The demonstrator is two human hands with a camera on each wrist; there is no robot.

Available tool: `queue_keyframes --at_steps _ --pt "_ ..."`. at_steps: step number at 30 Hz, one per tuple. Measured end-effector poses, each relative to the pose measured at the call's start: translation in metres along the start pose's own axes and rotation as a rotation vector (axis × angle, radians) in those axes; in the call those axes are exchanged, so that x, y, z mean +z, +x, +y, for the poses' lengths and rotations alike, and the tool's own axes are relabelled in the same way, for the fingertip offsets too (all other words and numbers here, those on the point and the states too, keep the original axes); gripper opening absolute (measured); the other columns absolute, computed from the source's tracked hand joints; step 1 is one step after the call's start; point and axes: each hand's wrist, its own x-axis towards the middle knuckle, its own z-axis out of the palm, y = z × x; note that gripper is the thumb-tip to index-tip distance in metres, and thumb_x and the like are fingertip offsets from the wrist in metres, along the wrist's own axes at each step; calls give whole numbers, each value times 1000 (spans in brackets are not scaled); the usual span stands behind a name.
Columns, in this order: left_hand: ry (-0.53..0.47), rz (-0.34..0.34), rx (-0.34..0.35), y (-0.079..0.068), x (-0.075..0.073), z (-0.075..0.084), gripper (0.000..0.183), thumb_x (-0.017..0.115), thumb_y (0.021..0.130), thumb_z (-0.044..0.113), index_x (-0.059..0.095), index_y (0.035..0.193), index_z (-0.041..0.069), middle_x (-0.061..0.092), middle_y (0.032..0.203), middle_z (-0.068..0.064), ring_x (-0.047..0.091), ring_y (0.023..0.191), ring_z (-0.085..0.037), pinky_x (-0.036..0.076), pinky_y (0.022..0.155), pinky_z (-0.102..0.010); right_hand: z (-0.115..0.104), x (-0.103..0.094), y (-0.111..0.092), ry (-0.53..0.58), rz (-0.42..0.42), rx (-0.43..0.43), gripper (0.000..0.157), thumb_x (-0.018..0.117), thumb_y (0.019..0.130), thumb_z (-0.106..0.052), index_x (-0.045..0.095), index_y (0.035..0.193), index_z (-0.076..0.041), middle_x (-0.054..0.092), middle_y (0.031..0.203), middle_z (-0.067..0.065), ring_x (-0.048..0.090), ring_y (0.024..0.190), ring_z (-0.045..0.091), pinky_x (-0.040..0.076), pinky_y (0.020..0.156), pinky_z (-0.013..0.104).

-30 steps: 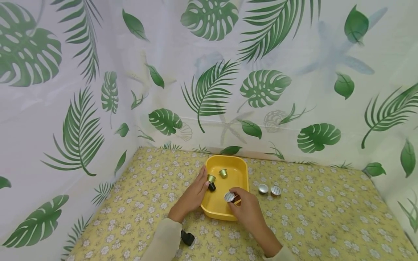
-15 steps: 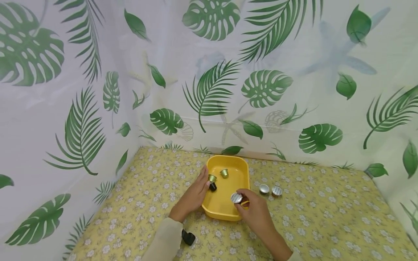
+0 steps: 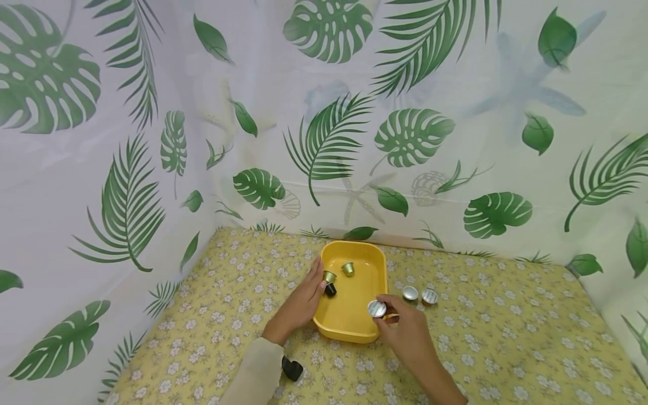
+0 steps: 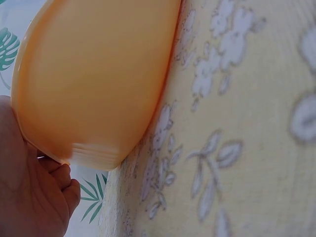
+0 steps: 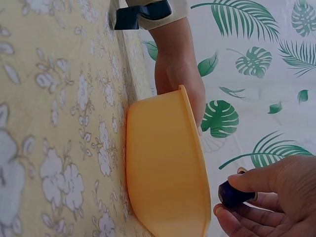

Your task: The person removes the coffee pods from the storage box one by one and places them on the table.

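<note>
A yellow plastic tub [image 3: 354, 334] stands on the table, my left hand [image 3: 301, 298] gripping its left rim. In the left wrist view, some fingers [image 4: 61, 175] of that hand curl against the outer wall. Thumb and fingers of my right hand [image 3: 407, 332] pinch a coffee capsule [image 3: 377, 308], its silver lid towards the head camera, over the tub's right rim. Its dark blue body [image 5: 232, 194] shows in the right wrist view. Inside the tub, along the left, lie a green capsule [image 3: 347, 269], another green capsule [image 3: 329, 276] and a black capsule [image 3: 330, 289].
Two silver-lidded capsules, a left one [image 3: 410, 293] and a right one [image 3: 429, 297], sit on the flowered tablecloth [image 3: 506, 326] to the right of the tub. Leaf-printed sheets [image 3: 430, 56] hang behind and at the sides. A black wrist mount [image 3: 292, 368] shows by the left sleeve.
My right hand has moved rightward with the pinched capsule, from over the tub's inside to its right rim. The left hand has stayed at the left rim.
</note>
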Motion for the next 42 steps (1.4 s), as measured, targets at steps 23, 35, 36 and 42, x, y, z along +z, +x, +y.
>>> queue_keyframes --at_steps 23,35,36,42 --pt "-20 0 13 -1 -2 3 57 29 114 27 8 162 4 -9 169 0 2 155 -20 15 124 -45 23 -35 -10 -91 119 -38 43 83 79 7 69 119 -1 74 107 13 72 86 23 59 69 25" --pt "-52 -8 7 -3 -1 2 59 27 114 29 3 164 8 -11 169 4 1 155 -19 16 124 -48 37 -52 -11 -132 145 -33 41 82 80 7 68 119 5 73 109 21 73 86 28 59 66 23" --pt "-53 -9 1 -3 0 1 59 27 114 30 3 164 9 -12 169 6 0 155 -18 15 124 -47 38 -53 -11 -138 146 -29 41 82 80 7 68 119 4 73 108 20 73 87 28 59 66 23" --pt "-48 -4 -7 -2 0 1 59 27 114 31 3 164 11 -12 168 10 1 155 -15 16 124 -45 47 -60 -11 -161 169 -22 43 83 79 7 68 118 4 73 106 20 73 88 31 58 65 22"
